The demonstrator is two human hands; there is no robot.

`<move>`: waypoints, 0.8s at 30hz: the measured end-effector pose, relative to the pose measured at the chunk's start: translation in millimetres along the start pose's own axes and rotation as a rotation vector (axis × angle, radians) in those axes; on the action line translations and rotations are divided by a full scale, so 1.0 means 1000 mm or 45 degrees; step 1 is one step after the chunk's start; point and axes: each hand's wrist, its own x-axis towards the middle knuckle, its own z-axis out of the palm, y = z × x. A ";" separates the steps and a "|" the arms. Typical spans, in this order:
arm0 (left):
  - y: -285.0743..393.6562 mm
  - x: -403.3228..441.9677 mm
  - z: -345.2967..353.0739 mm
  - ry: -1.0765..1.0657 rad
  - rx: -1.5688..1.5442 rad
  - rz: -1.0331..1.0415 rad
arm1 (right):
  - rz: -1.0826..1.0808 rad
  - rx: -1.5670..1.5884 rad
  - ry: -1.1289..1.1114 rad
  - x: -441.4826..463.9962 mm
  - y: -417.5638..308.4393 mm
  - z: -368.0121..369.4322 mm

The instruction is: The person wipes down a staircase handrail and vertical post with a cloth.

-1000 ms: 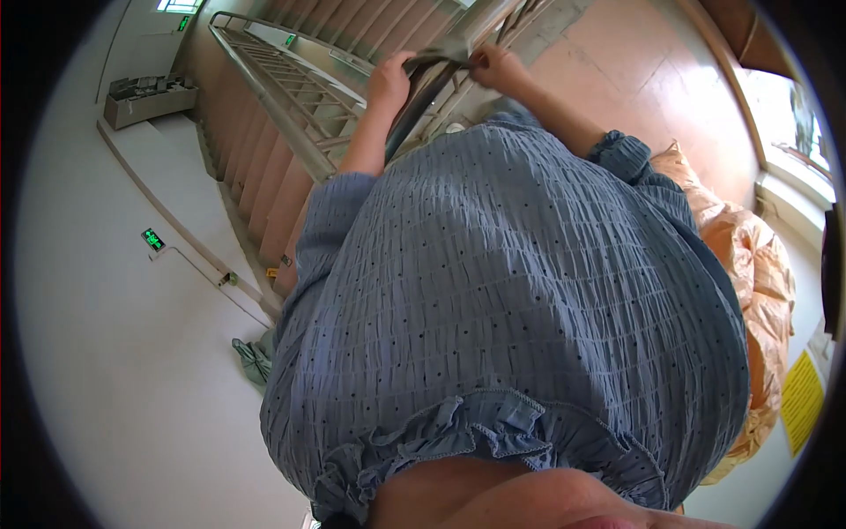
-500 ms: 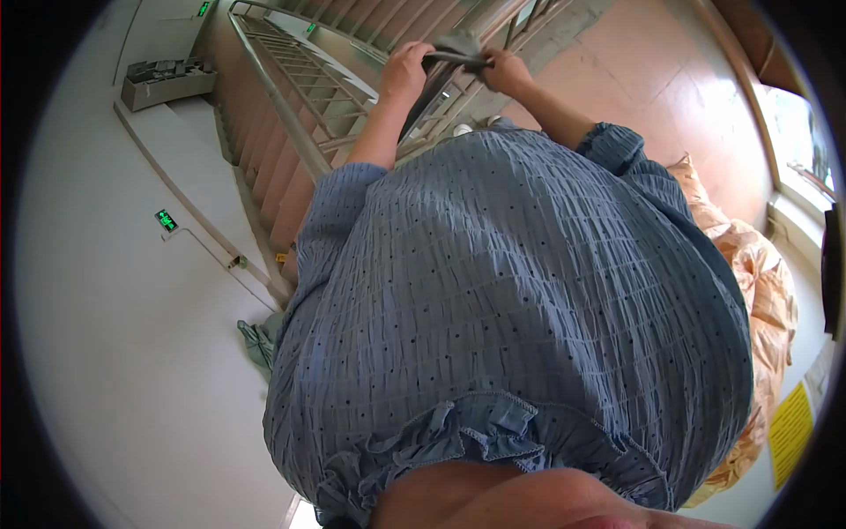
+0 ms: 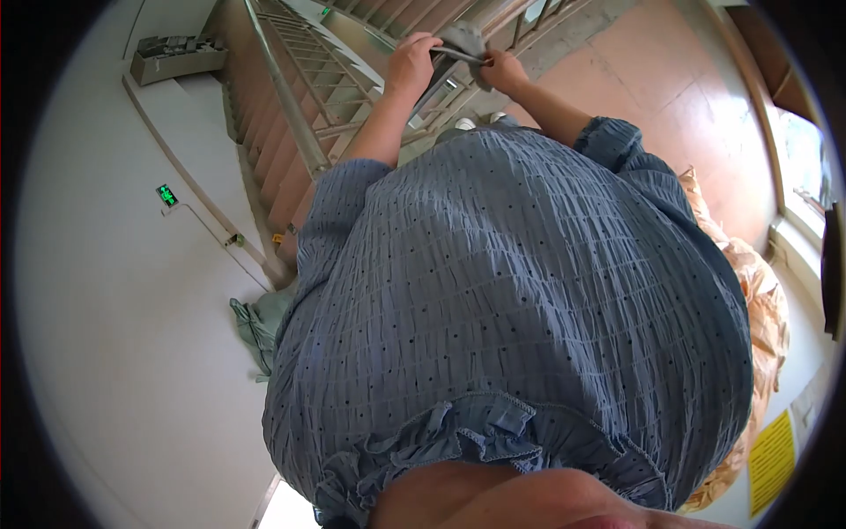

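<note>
A piece of grey cloth [image 3: 463,39] is stretched between my two hands in front of me, at the top of the head view. My left hand [image 3: 411,67] pinches its left end. At the right end, the fingers of my right hand [image 3: 505,72] are closed on an edge of it. A darker strip hangs below, between the hands; whether it belongs to the same cloth I cannot tell. Both arms reach out past my blue dotted blouse [image 3: 520,282].
A metal stair railing [image 3: 286,93] and steps [image 3: 251,119] lie beyond my left arm. On the left ledge stands a box [image 3: 181,66] of dark pieces. Large tan sacks [image 3: 758,300] are at my right, and a green bag [image 3: 257,328] at my left.
The grey cloth was blurred by motion and now shows more clearly, spread a little above my hands. Both hands keep their hold. The view has shifted slightly.
</note>
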 end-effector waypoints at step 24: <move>-0.051 -0.058 -0.078 -0.603 0.127 -0.187 | -0.065 0.038 -1.063 -0.044 -0.069 0.065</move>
